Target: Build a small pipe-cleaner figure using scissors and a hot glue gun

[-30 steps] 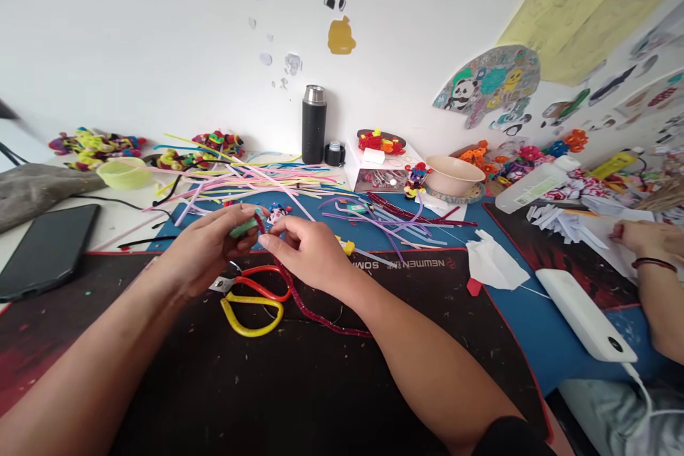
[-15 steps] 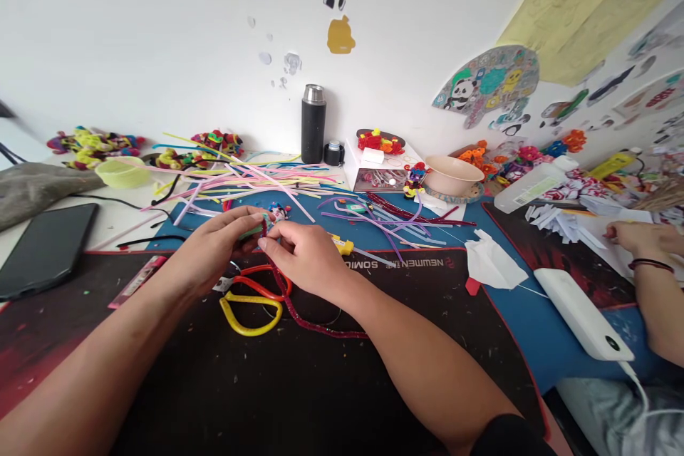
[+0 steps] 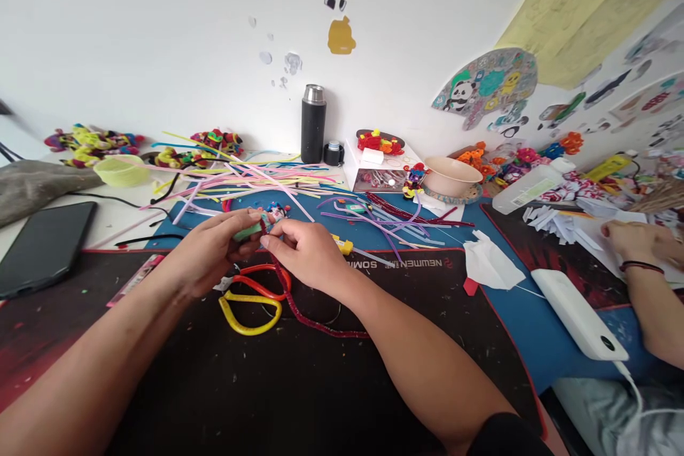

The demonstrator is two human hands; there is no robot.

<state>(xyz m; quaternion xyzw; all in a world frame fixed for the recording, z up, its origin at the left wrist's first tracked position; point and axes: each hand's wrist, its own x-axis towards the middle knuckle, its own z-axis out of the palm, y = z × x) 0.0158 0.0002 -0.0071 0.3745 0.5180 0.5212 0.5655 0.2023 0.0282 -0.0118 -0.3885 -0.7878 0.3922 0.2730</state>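
Observation:
My left hand (image 3: 216,246) is closed on a pale green, rod-like piece (image 3: 246,232), its far end partly covered by fingers. A dark red pipe cleaner (image 3: 304,317) crosses the green piece's end and trails down over the black mat, passing under my right forearm. Thumb and fingertips of my right hand (image 3: 304,249) pinch that pipe cleaner close to the green piece. Scissors with yellow and orange handles (image 3: 251,331) lie just below both hands, their blades hidden. Behind the fingers stands a small colourful figure (image 3: 278,211), partly covered.
Many pastel pipe cleaners (image 3: 256,174) lie behind my hands, purple ones (image 3: 374,224) to their right. A black thermos (image 3: 313,125) stands by the wall. A phone (image 3: 50,246) lies left; a white power bank (image 3: 580,313) lies right, near another person's hand (image 3: 630,242).
My left hand has turned slightly, so more of the green piece shows. My right fingertips stay close to the red pipe cleaner, shifted a little. Other things keep their places.

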